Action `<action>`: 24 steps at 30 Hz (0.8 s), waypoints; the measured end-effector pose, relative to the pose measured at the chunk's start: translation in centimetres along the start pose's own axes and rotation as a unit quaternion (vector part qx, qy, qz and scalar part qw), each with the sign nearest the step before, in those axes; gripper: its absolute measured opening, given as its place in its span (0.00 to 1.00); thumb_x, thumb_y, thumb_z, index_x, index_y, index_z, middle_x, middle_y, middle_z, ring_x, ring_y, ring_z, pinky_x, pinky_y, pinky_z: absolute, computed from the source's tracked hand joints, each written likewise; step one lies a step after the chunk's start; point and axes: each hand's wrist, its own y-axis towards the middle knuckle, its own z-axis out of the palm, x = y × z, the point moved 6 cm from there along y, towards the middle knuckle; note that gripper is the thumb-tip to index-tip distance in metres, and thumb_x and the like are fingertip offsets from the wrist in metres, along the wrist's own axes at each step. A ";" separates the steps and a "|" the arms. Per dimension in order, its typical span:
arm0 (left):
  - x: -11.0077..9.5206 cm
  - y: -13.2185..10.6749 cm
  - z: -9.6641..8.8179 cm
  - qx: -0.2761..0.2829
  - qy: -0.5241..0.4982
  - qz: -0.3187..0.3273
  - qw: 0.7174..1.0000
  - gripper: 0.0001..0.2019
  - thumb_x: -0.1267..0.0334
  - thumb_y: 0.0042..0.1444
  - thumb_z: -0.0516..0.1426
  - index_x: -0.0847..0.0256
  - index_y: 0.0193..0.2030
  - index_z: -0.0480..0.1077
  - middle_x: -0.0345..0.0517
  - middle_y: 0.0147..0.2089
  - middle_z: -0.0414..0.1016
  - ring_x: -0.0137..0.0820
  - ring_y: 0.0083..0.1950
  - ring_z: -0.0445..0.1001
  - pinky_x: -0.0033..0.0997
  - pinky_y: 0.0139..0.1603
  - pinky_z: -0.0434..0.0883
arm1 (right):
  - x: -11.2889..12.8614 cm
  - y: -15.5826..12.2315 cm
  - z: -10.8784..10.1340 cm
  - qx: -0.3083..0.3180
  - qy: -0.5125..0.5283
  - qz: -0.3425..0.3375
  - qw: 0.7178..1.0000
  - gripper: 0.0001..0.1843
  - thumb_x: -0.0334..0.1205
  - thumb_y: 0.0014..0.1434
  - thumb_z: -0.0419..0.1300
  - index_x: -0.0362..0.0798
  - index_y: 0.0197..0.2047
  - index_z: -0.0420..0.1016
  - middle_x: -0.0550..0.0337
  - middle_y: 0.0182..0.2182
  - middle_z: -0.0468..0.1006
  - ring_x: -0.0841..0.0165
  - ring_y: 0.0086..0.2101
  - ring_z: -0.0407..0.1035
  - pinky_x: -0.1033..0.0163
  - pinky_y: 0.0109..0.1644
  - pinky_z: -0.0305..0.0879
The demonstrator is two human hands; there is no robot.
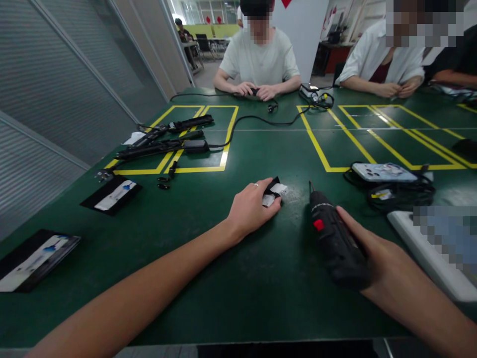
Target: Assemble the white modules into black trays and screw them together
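My left hand (251,206) is closed around a small black piece with white label-like patches (278,189), low over the green table. My fingers cover part of the piece, so its kind is unclear. In my right hand (372,243) is a black cordless screwdriver (335,243) with a red switch on its body. Its thin bit points away from me, to the right of the small piece and apart from it.
Hair-straightener-like black tools (167,139) with cables lie at the far left. Nearer are black cards with white strips (115,194). A phone (385,172) rests on coiled cable at right, beside a white-edged device (413,248). Across the table, a person in a light shirt (257,59) handles something dark.
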 end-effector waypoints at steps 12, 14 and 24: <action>0.2 0.2 0.1 -0.005 0.006 0.000 1.000 0.24 0.55 0.59 0.55 0.62 0.61 0.63 0.51 0.53 0.75 0.38 0.49 0.75 0.39 0.51 0.72 | -0.6 1.3 2.8 0.122 -0.080 -0.015 0.989 0.69 0.15 0.41 0.62 0.62 0.72 0.24 0.60 0.52 0.57 0.59 0.43 0.62 0.50 0.41 0.75; 0.3 0.2 0.1 -0.006 0.000 0.001 1.000 0.24 0.55 0.60 0.55 0.61 0.61 0.62 0.51 0.54 0.74 0.38 0.50 0.75 0.39 0.51 0.71 | -0.2 1.3 2.6 0.124 -0.130 -0.024 0.983 0.66 0.22 0.38 0.57 0.58 0.72 0.23 0.59 0.50 0.57 0.59 0.43 0.60 0.50 0.43 0.74; 0.0 0.1 0.1 -0.008 0.033 -0.002 0.999 0.23 0.56 0.59 0.55 0.61 0.60 0.62 0.51 0.52 0.75 0.39 0.49 0.75 0.39 0.49 0.73 | 7.1 9.6 -2.6 0.104 -0.313 -0.082 0.940 0.49 0.33 0.65 0.73 0.40 0.74 0.43 0.51 0.46 0.60 0.59 0.40 0.59 0.48 0.43 0.72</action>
